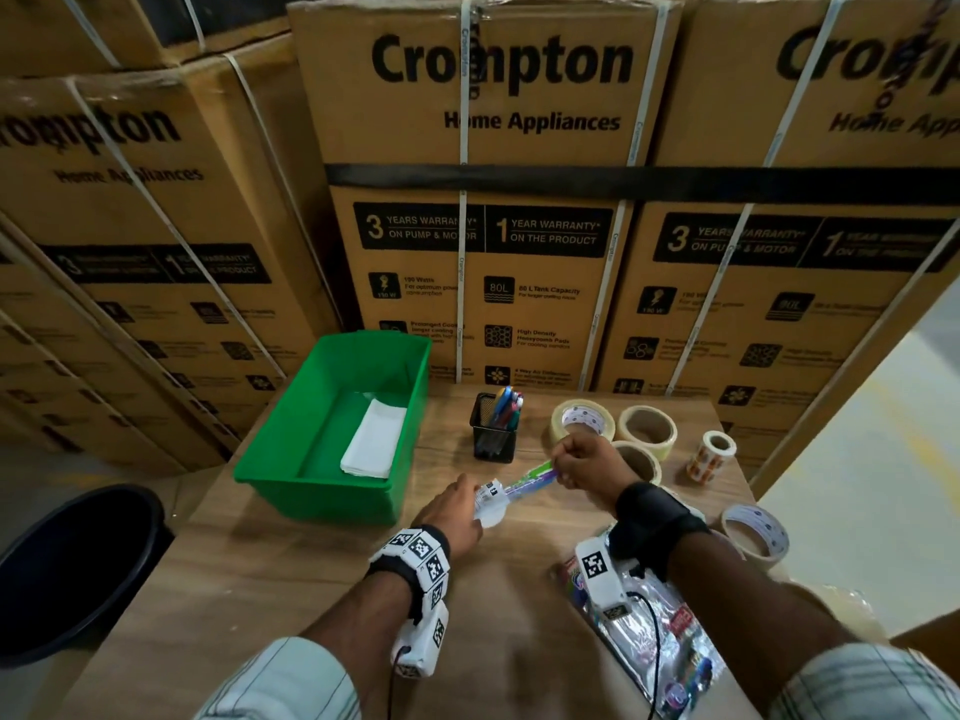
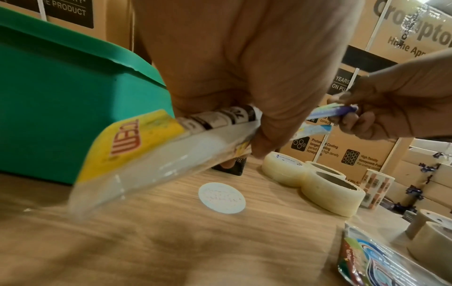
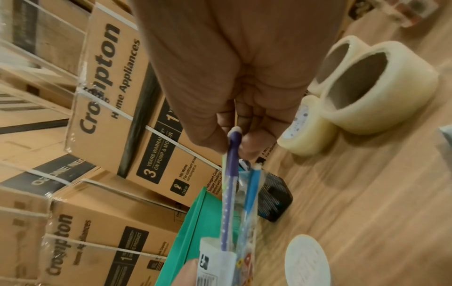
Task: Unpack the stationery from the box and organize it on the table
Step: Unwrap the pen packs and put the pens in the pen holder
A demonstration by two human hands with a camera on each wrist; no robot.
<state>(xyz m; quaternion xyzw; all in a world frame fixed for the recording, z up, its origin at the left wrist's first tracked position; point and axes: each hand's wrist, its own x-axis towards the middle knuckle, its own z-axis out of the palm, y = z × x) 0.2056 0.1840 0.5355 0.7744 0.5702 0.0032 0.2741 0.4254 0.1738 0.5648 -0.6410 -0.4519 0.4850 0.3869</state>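
Note:
My left hand (image 1: 467, 504) grips the end of a clear plastic pencil packet (image 1: 491, 504) with a yellow header (image 2: 137, 143), held just above the wooden table (image 1: 311, 563). My right hand (image 1: 563, 467) pinches the tops of a purple pencil (image 3: 231, 174) and its neighbours (image 1: 530, 475), which stick partly out of the packet; a blue pencil (image 3: 252, 193) stays inside. The green box (image 1: 270, 449) stands to the left with white paper (image 1: 374, 439) in it. A black mesh pen holder (image 1: 493, 433) with several pens stands behind my hands.
Several tape rolls (image 1: 647, 426) and a small sticker roll (image 1: 711, 454) sit at the right. Another clear stationery packet (image 1: 654, 646) lies under my right forearm. A round white sticker (image 2: 221, 197) is on the table. Stacked cartons (image 1: 467, 200) wall the back; a dark bin (image 1: 67, 574) stands on the floor.

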